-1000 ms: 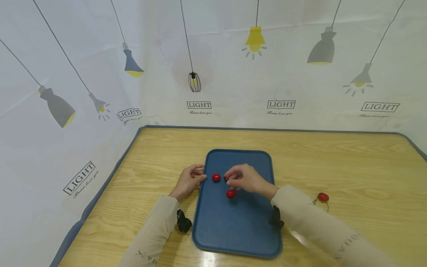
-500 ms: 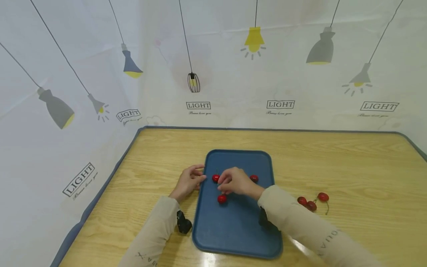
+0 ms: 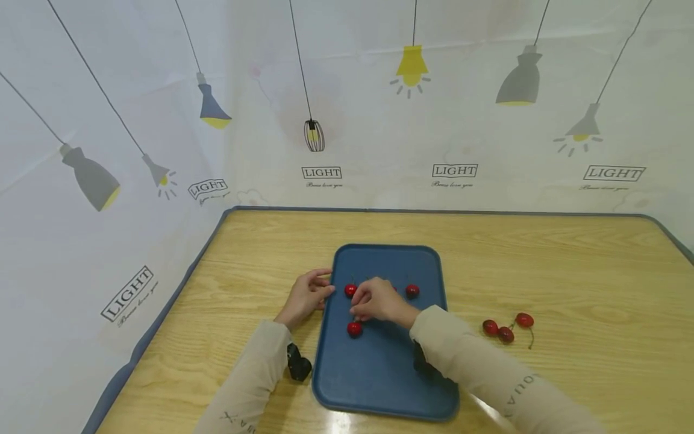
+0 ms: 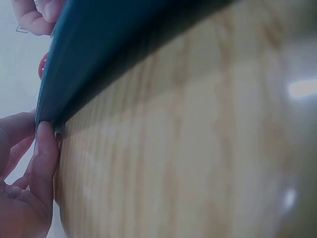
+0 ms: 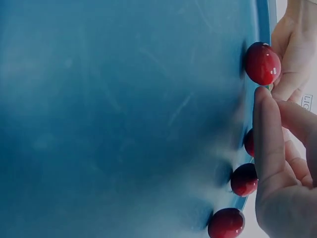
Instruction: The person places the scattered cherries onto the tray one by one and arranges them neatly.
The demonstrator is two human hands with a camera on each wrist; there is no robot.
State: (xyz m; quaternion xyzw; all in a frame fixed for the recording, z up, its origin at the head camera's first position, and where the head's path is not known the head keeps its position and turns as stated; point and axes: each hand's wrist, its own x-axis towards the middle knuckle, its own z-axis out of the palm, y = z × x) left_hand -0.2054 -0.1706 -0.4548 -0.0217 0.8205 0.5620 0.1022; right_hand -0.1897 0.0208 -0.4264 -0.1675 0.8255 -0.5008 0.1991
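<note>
My right hand [image 3: 376, 301] is over the tray, pinching a red cherry [image 3: 355, 329] by its stem between thumb and fingertips. In the right wrist view the held cherry [image 5: 262, 63] hangs just beyond the fingertips, close over the tray surface. My left hand [image 3: 309, 295] holds the left rim of the blue tray [image 3: 379, 386]; in the left wrist view its fingers [image 4: 45, 148] lie against the rim. Behind the right hand runs a row of cherries, with one cherry [image 3: 350, 290] at its left and another cherry [image 3: 412, 291] at its right. The hand partly hides those between.
Right of the tray, three cherries [image 3: 506, 334] with stems lie together on the wood-grain table [image 3: 596, 289]. A white sheet [image 3: 379, 138] printed with lamps rises behind the table and along its left side. Black cameras [image 3: 298, 361] are strapped at the wrists.
My right hand has moved left and nearer to me, carrying the cherry by its stem. Its shift uncovers cherries at the row's right and on the table. My left hand stays at the rim.
</note>
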